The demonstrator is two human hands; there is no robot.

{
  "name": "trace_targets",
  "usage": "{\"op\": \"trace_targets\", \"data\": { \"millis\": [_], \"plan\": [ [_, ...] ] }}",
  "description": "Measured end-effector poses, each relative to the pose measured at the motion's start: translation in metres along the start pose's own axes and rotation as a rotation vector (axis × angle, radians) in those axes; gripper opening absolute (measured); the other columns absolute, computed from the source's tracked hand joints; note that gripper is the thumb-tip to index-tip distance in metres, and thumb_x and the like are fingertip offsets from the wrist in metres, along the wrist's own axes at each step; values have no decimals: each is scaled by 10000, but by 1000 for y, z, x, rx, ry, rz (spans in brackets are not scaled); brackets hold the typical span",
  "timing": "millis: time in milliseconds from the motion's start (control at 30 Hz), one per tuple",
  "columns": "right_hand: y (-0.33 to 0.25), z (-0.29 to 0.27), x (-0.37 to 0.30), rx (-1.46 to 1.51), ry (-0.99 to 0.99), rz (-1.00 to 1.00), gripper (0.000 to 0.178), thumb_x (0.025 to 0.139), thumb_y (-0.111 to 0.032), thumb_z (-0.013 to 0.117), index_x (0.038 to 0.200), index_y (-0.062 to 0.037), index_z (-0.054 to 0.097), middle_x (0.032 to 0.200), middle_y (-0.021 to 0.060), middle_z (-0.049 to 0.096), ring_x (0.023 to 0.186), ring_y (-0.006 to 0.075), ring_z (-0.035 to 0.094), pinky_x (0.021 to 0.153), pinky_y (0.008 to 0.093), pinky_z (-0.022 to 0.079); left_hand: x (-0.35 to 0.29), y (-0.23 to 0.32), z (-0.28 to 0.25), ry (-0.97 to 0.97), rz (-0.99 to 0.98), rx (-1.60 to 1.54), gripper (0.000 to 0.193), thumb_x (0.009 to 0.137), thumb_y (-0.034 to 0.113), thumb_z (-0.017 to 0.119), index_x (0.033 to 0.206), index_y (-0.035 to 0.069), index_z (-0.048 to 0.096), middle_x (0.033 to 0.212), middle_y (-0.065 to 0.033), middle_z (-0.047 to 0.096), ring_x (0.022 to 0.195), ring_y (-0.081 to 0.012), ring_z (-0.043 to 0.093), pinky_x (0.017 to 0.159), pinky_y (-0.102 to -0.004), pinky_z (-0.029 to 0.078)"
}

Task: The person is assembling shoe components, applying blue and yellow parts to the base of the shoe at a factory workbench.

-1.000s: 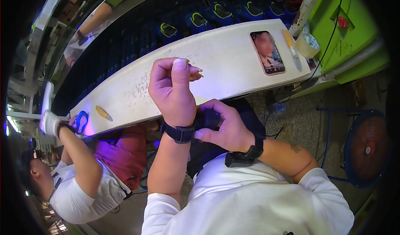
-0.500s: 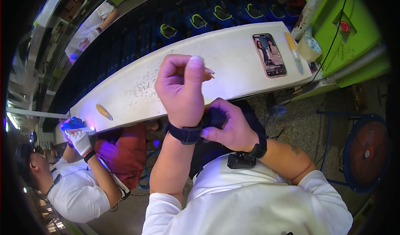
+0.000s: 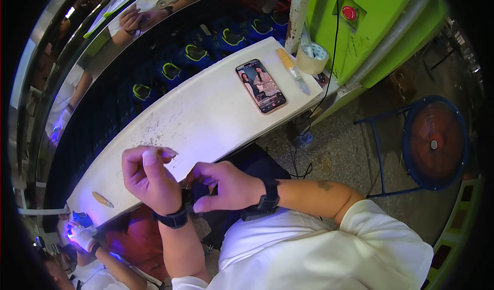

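The left hand (image 3: 150, 179) is raised over the near edge of the white worktop (image 3: 206, 117), its fingers folded loosely inward and its thumb lying against them; the insides of the fingers are turned out of sight, so whether anything is pinched there cannot be told. A black strap (image 3: 174, 219) circles the left wrist, and a dark unit (image 3: 188, 200) sits at its inner side, largely covered by the right hand (image 3: 229, 187). That hand is half curved, thumb and forefinger spread about the unit, but the fingertips disappear behind it and a firm grip cannot be made out. Another black band (image 3: 269, 193) is on the right wrist, its box partly hidden under the forearm. On the worktop lie a lit phone (image 3: 261, 86) and a yellow-handled knife (image 3: 293, 72), close to a tape roll (image 3: 320, 59) at the far right end; a tan, tapered tool (image 3: 103, 199) lies toward the left, too small to identify. Beyond, dark shoes (image 3: 195, 53) with yellow-green collars sink into shadow, their lower parts lost. At the lower left a co-worker, partly cut off, has a gloved hand (image 3: 82, 236) at a blue item (image 3: 81, 219) blurred by violet glare
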State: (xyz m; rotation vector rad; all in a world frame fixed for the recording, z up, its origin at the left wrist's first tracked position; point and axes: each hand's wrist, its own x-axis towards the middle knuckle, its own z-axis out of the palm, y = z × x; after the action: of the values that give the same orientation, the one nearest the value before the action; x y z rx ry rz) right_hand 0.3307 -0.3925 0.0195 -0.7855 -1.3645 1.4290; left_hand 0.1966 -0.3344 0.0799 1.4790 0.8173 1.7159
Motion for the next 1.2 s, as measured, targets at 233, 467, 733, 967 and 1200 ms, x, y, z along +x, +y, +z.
{"op": "trace_targets", "data": {
  "millis": [233,467,733,967,1200],
  "plan": [
    [-2,-46,34,40,392,-187,262,942,-177,700,1073,22,593,942,37,642,848,76,620,753,239,519,-74,-27,-19,-279,-383,114,252,996,239,588,1006,-13,588,902,-81,628,811,-151,659,740,-275,527],
    [-11,-37,45,-117,348,-226,228,903,-162,722,1043,-6,632,888,48,677,817,103,650,740,258,534,-87,-23,15,-662,-657,113,525,817,302,817,1142,-64,628,960,-71,703,890,-118,619,817,-284,501],
    [-3,-31,45,-134,364,-220,234,904,-175,724,1038,-6,634,894,54,684,819,108,655,740,260,539,-88,-23,6,-680,-722,144,452,793,239,825,1107,-39,655,925,-70,714,838,-116,627,790,-275,508],
    [-3,-28,44,-104,400,-214,217,909,-175,719,1018,-5,639,877,50,689,812,106,656,745,266,538,-85,-26,1,-717,-717,171,436,796,205,820,1114,-43,654,941,-70,718,849,-112,631,801,-273,510],
    [8,-23,40,-48,401,-184,179,904,-155,716,971,-4,647,827,46,695,770,104,661,736,264,539,-99,-37,-8,-762,-864,48,415,845,205,785,1145,-38,631,1024,-54,699,931,-123,631,848,-278,503]
  ]
}}
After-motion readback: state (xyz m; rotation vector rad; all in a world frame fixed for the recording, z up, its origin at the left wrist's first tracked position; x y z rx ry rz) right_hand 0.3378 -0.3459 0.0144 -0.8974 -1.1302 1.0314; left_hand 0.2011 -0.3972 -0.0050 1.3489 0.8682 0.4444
